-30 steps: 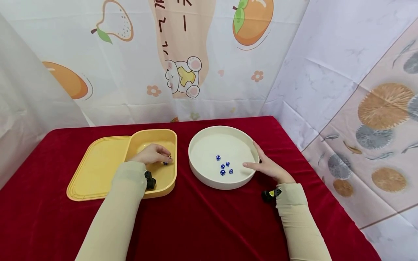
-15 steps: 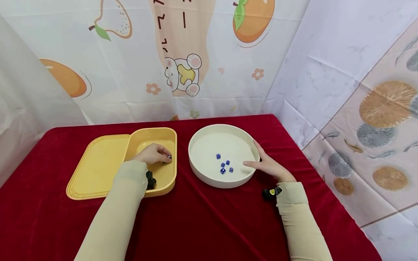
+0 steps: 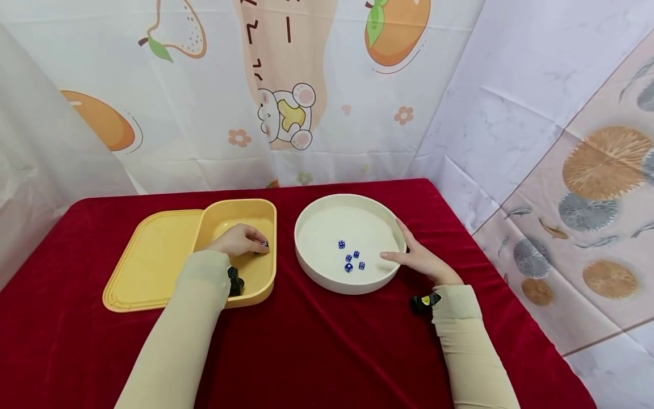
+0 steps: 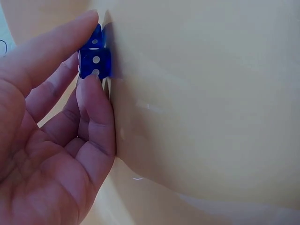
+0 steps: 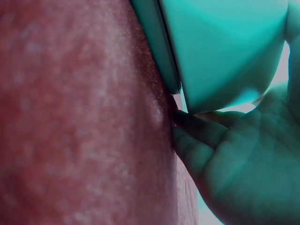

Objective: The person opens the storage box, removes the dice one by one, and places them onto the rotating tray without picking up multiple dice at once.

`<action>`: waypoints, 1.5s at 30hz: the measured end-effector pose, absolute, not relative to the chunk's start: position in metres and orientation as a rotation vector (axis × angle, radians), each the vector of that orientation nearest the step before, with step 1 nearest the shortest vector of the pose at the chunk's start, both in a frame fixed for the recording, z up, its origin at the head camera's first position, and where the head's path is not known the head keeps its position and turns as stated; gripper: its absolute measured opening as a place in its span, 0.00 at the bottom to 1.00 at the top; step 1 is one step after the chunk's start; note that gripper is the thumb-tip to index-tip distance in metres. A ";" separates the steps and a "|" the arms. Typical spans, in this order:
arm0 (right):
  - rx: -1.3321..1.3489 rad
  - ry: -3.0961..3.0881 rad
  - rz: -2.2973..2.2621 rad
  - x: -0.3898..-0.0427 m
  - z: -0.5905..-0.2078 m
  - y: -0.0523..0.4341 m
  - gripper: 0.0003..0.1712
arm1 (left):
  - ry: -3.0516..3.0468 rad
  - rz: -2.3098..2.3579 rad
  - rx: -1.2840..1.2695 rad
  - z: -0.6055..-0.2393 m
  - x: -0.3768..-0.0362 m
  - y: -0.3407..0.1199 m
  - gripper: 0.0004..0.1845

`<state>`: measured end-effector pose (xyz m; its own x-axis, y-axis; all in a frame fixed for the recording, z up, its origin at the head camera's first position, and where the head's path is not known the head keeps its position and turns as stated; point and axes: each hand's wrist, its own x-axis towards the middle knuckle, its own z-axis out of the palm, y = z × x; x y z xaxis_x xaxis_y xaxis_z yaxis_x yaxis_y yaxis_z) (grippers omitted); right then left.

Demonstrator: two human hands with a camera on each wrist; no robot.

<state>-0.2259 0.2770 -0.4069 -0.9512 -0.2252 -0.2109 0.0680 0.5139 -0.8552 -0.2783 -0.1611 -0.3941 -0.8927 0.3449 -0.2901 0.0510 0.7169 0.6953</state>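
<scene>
My left hand [image 3: 237,241] reaches into the yellow box [image 3: 265,289] and pinches blue dice with white dots between thumb and fingertips. The left wrist view shows one blue die [image 4: 95,63] with part of a second blue die [image 4: 96,38] behind it, close to the box wall. On the right, my right hand [image 3: 421,261] holds the side of the round white tray [image 3: 327,280]. Its thumb reaches over the rim, and in the right wrist view its other fingers lie at the tray's lower edge. Several blue dice [image 3: 348,267] lie on the tray's floor.
A yellow lid [image 3: 153,258] lies flat to the left of the box. Red cloth [image 3: 317,352] covers the table, and a printed curtain [image 3: 204,136] hangs behind it. Both forearms carry a black wrist camera, the right one [image 3: 421,304] beside the tray.
The left fingers have shifted slightly and now close more tightly on the dice at the box's right side. The right hand, the tray and its dice stay put; the head view has tilted slightly.
</scene>
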 end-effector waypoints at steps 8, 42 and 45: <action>-0.148 2.470 -1.415 -0.227 -0.408 0.276 0.62 | 2.528 0.988 0.306 -0.394 -0.277 -0.162 0.16; -0.155 2.477 -1.409 -0.225 -0.406 0.276 0.62 | 2.486 1.338 0.155 -0.375 -0.283 -0.160 0.23; -0.163 2.480 -1.409 -0.225 -0.406 0.276 0.62 | 2.482 1.357 0.130 -0.369 -0.284 -0.158 0.24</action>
